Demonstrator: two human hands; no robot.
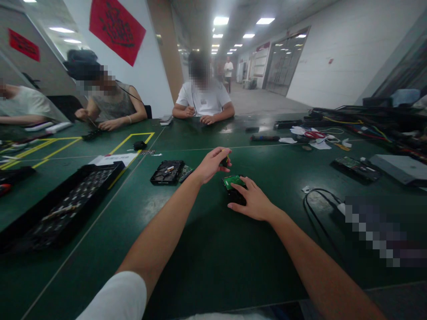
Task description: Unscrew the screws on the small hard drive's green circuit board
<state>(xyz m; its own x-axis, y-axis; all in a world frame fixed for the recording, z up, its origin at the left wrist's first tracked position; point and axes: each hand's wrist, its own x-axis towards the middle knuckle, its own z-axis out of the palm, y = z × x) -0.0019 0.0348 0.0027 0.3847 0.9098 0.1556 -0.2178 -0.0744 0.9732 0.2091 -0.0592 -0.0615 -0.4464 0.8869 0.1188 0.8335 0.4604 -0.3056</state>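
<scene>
My left hand point(215, 163) is closed around a small black-and-yellow object point(225, 159), mostly hidden by the fingers. It is held just above and beyond a black hard drive with a green circuit board point(232, 181). Over that drive lies my right hand point(251, 198), gripping it against the table with thumb and fingers spread around its near and right sides. Left of my hands, another black hard drive point(167, 172) lies flat with small bits on top. A loose green circuit board point(186, 174) leans close beside it.
On the left stands a long black tray point(63, 206) with small parts inside. A black cable point(316, 191), a drive with a board point(355, 169) and a silver box point(398, 169) lie to the right. Cables pile up at the far right. Several people sit across the green table point(207, 266).
</scene>
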